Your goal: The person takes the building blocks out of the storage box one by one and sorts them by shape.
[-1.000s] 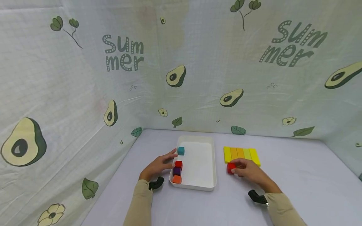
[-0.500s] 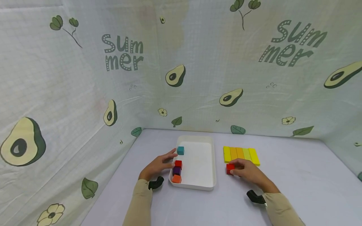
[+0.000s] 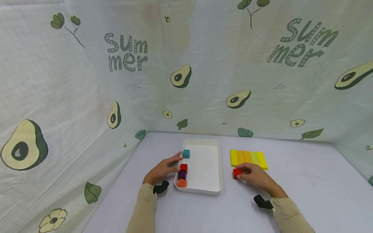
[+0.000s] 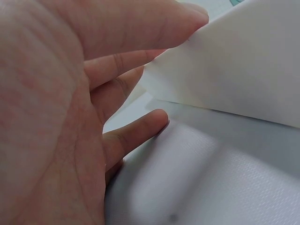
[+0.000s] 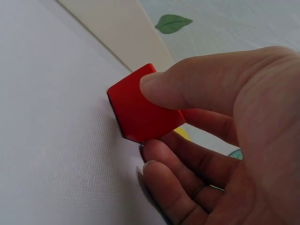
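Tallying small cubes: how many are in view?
5: teal cube, red cube, purple cube and orange cube in the white tray; another red cube pinched by right hand.

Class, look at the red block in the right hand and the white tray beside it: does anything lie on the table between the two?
Nothing visible does. The right hand pinches the red block on bare table, just right of the tray; the yellow and orange bars lie behind it.

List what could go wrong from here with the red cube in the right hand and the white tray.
1. The right hand pinches the red cube only at its edges; it might slip out.
2. The cube sits close to the row of yellow and orange blocks; lifting could nudge them.
3. The left hand rests against the white tray; a push could shift it.
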`<control>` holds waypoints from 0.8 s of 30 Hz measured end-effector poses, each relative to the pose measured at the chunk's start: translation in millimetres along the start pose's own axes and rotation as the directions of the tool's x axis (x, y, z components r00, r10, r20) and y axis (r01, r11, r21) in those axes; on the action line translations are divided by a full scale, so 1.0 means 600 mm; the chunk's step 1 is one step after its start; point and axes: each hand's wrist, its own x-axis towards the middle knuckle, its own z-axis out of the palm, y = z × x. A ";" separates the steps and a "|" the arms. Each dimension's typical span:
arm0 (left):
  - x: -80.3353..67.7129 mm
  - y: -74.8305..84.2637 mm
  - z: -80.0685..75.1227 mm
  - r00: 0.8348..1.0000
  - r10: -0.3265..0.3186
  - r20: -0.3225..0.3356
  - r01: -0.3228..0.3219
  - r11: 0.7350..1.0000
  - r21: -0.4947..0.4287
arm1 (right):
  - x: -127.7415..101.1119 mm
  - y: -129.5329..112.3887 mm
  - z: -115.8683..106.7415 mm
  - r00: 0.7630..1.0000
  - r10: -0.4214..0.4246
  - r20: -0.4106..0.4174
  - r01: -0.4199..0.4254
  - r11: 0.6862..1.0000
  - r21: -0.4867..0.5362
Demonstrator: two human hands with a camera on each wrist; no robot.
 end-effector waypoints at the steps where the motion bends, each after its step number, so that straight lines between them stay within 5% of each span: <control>1: 0.000 0.001 0.000 1.000 0.001 0.000 -0.001 1.000 0.005 | 0.000 -0.001 0.000 1.000 0.002 -0.001 -0.002 1.000 0.000; 24: -0.003 0.005 0.001 1.000 -0.006 -0.005 0.006 1.000 -0.006 | -0.001 -0.003 -0.004 1.000 0.015 0.002 -0.015 1.000 0.007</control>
